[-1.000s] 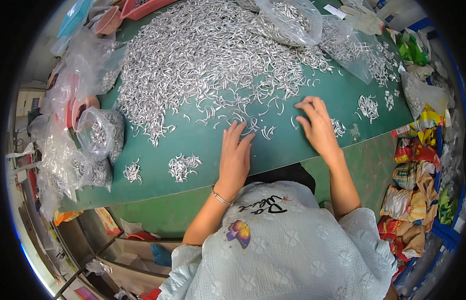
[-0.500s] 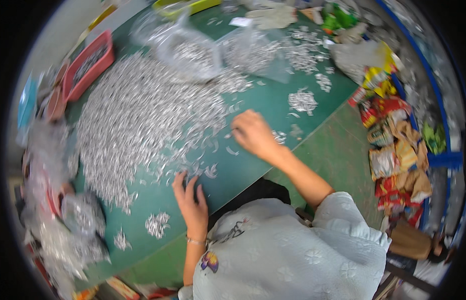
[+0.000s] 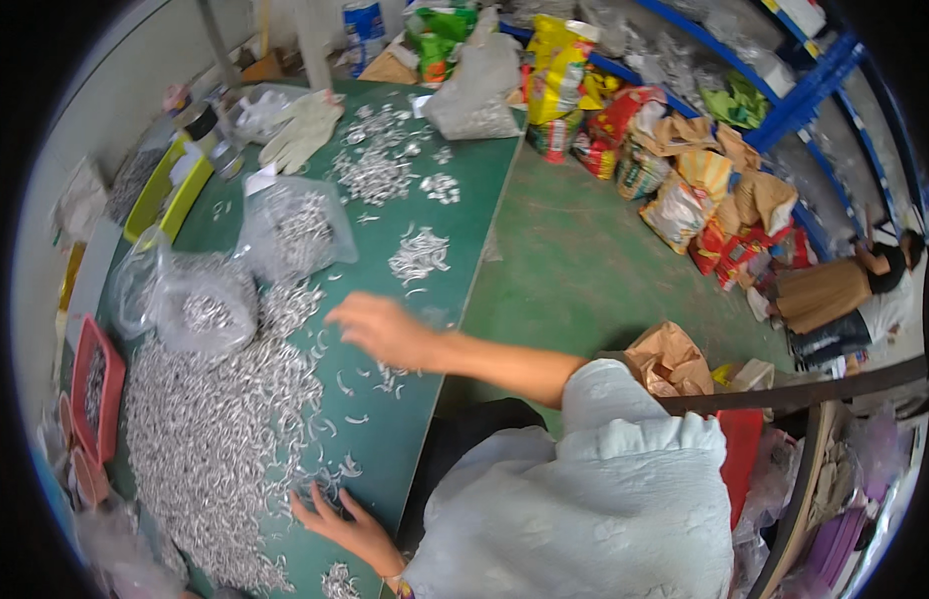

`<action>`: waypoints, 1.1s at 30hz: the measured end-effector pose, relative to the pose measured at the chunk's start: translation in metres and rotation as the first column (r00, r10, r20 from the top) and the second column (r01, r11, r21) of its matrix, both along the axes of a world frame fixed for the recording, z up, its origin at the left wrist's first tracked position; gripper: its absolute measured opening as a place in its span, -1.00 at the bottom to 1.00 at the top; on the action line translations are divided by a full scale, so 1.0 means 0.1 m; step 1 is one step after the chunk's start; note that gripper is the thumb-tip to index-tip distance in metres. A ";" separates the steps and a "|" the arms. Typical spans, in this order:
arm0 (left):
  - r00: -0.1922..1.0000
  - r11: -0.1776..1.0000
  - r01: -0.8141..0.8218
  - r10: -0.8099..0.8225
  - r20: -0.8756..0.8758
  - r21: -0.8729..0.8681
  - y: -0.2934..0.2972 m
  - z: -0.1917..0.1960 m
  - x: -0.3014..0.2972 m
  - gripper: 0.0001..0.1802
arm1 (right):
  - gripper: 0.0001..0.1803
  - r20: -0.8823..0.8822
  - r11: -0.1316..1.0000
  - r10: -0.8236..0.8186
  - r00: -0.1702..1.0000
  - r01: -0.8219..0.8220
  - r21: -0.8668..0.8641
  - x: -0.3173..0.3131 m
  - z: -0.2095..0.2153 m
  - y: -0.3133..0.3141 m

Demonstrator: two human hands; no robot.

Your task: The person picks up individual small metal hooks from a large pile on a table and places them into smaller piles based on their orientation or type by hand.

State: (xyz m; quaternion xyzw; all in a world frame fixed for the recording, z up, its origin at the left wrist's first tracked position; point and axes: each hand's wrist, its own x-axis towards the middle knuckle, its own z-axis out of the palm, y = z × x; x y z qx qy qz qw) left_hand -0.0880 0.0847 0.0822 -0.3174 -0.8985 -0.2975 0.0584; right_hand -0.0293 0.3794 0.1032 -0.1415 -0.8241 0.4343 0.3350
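A broad heap of small curved silvery metal pieces [image 3: 205,449] covers much of the green table [image 3: 464,230]. At its near edge my left hand [image 3: 345,531] lies with fingers spread, their tips among a few loose pieces. My right hand [image 3: 385,331] is over the table to the right of the heap, above several scattered pieces. Motion smears its fingers, so whether they hold anything cannot be made out. Beyond it sits a small separate pile [image 3: 419,255] of the same pieces. Another little pile [image 3: 339,581] lies beside my left hand, at the lower edge.
Two clear plastic bags [image 3: 300,230] [image 3: 207,304] of pieces rest on the far side. A pink tray [image 3: 110,404] and a yellow-green tray [image 3: 145,212] line the left edge. Gloves [image 3: 303,130] lie at the back. Filled sacks [image 3: 674,205] stand near blue shelving [image 3: 804,95]; a person [image 3: 834,285] is at far right.
The view has swung to the right, showing more of the floor and shelving. My right hand has shifted over the scattered pieces; my left hand stays at the heap's near edge, fingers spread.
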 end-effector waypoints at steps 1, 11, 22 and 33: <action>1.000 0.998 0.010 -0.010 0.006 -0.061 -0.03 -0.02 -0.01 -0.55 | -0.75 -0.065 0.973 -0.057 0.996 0.070 0.222 0.07 0.03 0.17; 0.978 0.996 0.085 -0.084 0.193 0.007 0.01 0.04 -0.02 -0.48 | -0.82 0.342 0.941 -0.330 0.880 0.334 0.048 0.15 0.08 1.14; 0.976 0.988 0.105 -0.080 0.204 -0.113 0.15 0.10 -0.08 -0.28 | -0.73 0.319 0.827 -0.421 0.849 0.215 0.519 -0.10 -0.14 1.28; 0.975 0.974 0.182 -0.161 0.151 -0.136 0.35 0.15 -0.20 -0.45 | -0.30 0.490 0.829 0.237 0.839 -0.438 0.349 -0.60 0.11 -0.48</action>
